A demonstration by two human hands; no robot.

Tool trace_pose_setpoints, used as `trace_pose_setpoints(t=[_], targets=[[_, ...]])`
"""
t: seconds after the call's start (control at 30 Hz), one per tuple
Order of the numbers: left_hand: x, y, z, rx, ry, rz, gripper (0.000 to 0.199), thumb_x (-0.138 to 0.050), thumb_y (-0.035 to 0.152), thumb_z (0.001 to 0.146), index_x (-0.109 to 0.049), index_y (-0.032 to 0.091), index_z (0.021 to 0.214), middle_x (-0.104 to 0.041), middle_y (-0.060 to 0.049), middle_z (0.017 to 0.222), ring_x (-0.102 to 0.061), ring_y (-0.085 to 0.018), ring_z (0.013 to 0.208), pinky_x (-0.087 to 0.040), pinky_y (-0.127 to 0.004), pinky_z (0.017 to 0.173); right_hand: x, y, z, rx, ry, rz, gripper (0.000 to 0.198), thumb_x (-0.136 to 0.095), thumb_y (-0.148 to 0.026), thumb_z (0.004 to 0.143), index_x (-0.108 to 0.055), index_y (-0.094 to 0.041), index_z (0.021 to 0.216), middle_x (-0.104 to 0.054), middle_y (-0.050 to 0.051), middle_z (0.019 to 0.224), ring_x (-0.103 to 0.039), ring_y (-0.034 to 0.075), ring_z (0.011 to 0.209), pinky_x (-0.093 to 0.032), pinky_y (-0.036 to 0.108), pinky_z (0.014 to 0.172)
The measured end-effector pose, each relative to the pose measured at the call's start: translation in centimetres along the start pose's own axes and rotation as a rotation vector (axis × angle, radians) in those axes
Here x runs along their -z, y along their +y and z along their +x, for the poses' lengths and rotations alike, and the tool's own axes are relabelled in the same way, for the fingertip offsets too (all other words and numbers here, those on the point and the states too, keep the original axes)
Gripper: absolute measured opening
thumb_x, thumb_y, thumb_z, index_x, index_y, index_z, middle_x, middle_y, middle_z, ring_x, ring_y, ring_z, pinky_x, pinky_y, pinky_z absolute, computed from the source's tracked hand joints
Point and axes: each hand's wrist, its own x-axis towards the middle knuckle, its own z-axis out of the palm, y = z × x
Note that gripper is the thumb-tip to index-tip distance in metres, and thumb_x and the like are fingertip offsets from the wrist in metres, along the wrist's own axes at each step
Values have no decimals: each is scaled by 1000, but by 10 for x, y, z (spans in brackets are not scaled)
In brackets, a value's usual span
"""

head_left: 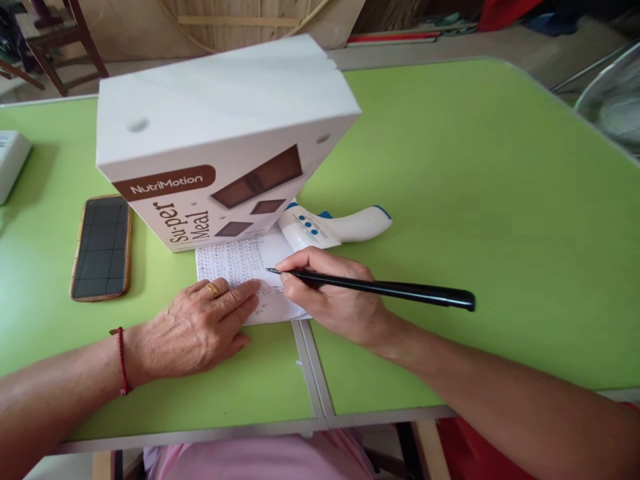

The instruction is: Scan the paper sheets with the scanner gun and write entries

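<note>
My right hand (335, 293) grips a black pen (390, 287) between thumb and fingers, its tip over the paper. Beneath it lies a white sheet (283, 307) covered in small handwritten marks, denser toward its left side. My left hand (205, 327) rests flat, fingers stretched out over the sheet's lower left part; it wears a gold ring and a red cord at the wrist. Just behind the sheet stands a tall white NutriMotion box (225, 147). A white and blue handheld thermometer (330, 227) lies at the box's right, touching the top of the paper.
A smartphone (103, 247) in a brown case lies left of the box. At the far left edge sits part of a white object (11, 160). The green folding table (475, 200) has a metal seam down its middle. A wooden chair (63, 40) stands behind.
</note>
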Motion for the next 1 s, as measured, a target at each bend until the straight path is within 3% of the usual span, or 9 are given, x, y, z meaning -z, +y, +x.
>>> trace_pose_setpoints(t=[1.0], targets=[[0,0,0,-1,9,-3,40,-42,30,99,-59,2,122,-59,-20,133,-63,-27,93,-57,-42,77,-2,0,2,-3,-14,-3,8,-54,-18,83,-61,-21,83,-64,-4,61,-49,8,43,-40,22,42]])
